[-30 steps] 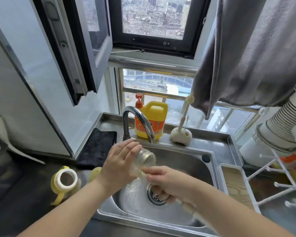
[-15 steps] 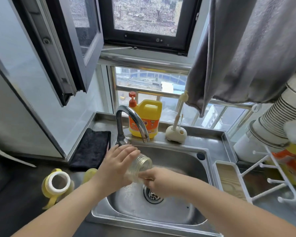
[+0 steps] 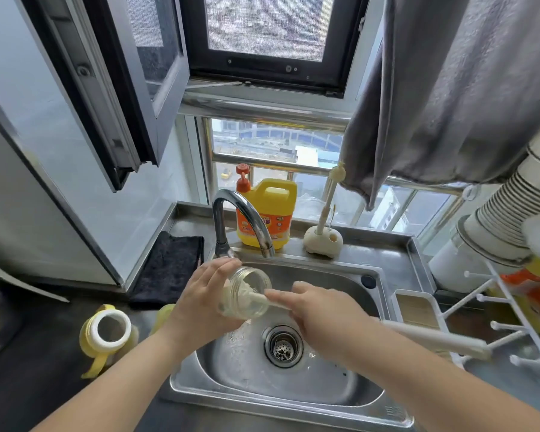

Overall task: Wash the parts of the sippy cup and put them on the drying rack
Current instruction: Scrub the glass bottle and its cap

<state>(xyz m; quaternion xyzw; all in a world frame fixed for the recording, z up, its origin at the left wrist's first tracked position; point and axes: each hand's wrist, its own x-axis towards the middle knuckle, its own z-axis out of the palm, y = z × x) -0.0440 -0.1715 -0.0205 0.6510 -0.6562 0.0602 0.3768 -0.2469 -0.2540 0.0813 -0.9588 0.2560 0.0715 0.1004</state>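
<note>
While your left hand (image 3: 205, 302) wrapped round the clear cup body (image 3: 245, 293), you held it tilted over the sink (image 3: 293, 397), its open mouth facing right, just below the faucet (image 3: 247, 219) spout; your right hand (image 3: 323, 313) gripped the white bottle brush (image 3: 434, 338), whose head sat inside the cup and whose handle ran back toward the drying rack (image 3: 508, 322); the rack's pegs stood close to that handle end, right of the basin rim; the yellow lid (image 3: 108, 333) lay on the counter left of the sink, apart from your forearm; the drain (image 3: 282, 346) sat beneath your hands with open basin around it; a detergent jug (image 3: 268, 213) and a brush stand (image 3: 323, 241) lined the back ledge.
</note>
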